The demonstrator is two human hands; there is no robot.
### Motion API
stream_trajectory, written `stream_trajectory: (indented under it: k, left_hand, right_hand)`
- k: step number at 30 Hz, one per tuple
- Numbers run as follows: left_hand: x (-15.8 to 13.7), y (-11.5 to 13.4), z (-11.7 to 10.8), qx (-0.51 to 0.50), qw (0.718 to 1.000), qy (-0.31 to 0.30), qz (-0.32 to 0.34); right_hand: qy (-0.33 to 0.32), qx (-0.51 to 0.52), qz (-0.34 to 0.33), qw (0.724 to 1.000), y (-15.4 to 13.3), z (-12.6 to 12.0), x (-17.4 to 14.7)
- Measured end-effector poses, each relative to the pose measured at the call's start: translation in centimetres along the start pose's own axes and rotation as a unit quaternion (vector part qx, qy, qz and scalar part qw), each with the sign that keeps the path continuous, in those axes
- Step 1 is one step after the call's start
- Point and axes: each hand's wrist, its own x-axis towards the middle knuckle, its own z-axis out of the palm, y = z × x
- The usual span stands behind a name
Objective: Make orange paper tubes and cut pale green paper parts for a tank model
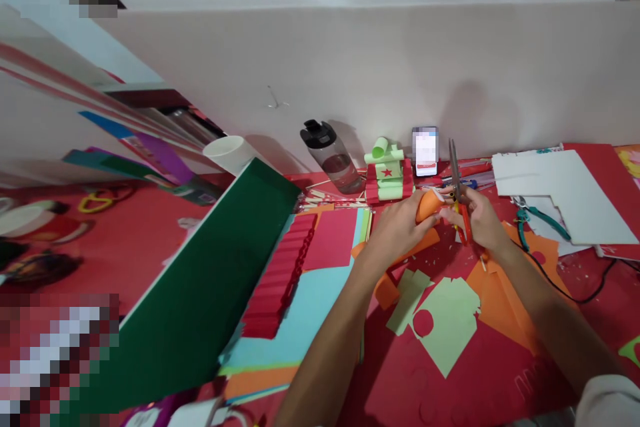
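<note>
In the head view my left hand [400, 221] is closed around a small orange paper roll [428, 205]. My right hand [481, 217] grips a pair of scissors [455, 170] whose blades point up and away from me, right beside the roll's end. The red handles show below the fingers. Whether the blades touch the paper, I cannot tell. Under my hands lie orange paper pieces [387, 290] and a cut pale green sheet [453, 320] with a round hole. A green and red paper model [387, 173] with a red star stands just beyond my left hand.
A water bottle [335, 160] and a lit phone [425, 150] stand by the white partition [280, 47]. Green-handled pliers [545, 220] and white board [575, 193] are at right. Stacked coloured paper [310, 307] and a leaning green board [200, 293] are at left.
</note>
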Motion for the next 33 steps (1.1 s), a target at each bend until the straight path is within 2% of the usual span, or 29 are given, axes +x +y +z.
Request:
stream_trajectory:
  k: [3,5,7,9,12,14,16,20,24,29,33]
  left_hand:
    - [0.4,-0.4,0.2,-0.139,0.989,0.046,-0.007]
    - [0.7,-0.9,0.3,-0.273,0.960,0.057,-0.038]
    - [1.1,-1.6,0.3,-0.407,0.908,0.065,-0.079]
    - [1.5,-2.1,0.4,-0.518,0.842,0.087,-0.122]
    - [2.1,-2.7,0.6,-0.628,0.751,0.092,-0.183]
    - [2.4,-2.8,0.8,-0.670,0.708,0.076,-0.210]
    - [2.6,-2.7,0.9,-0.695,0.679,0.058,-0.230]
    - [2.9,-2.0,1.1,-0.732,0.635,0.057,-0.241]
    - [2.7,-0.8,1.5,-0.766,0.598,0.109,-0.207]
    - [2.3,0.3,2.4,-0.781,0.589,0.142,-0.153]
    - [2.0,0.5,3.2,-0.788,0.582,0.173,-0.101]
  right_hand:
    - [0.025,0.046,0.014,0.999,0.4,-0.1,0.1]
    - [0.029,0.068,0.025,0.997,0.6,-0.2,0.2]
    - [0.016,0.074,0.033,0.997,0.7,-0.4,0.2]
    - [-0.006,0.070,0.042,0.997,0.8,-0.5,0.1]
    - [-0.037,0.062,0.051,0.996,1.0,-0.6,0.0]
    - [-0.050,0.051,0.034,0.997,1.1,-0.5,-0.1]
    - [-0.059,0.033,0.005,0.998,1.1,-0.4,-0.3]
    - [-0.055,0.015,-0.037,0.998,1.0,0.2,-0.6]
    - [0.015,0.027,-0.073,0.997,0.9,1.1,-0.7]
    - [0.102,0.060,-0.098,0.988,0.4,1.5,-0.6]
    - [0.105,0.099,-0.099,0.984,0.4,1.3,-0.4]
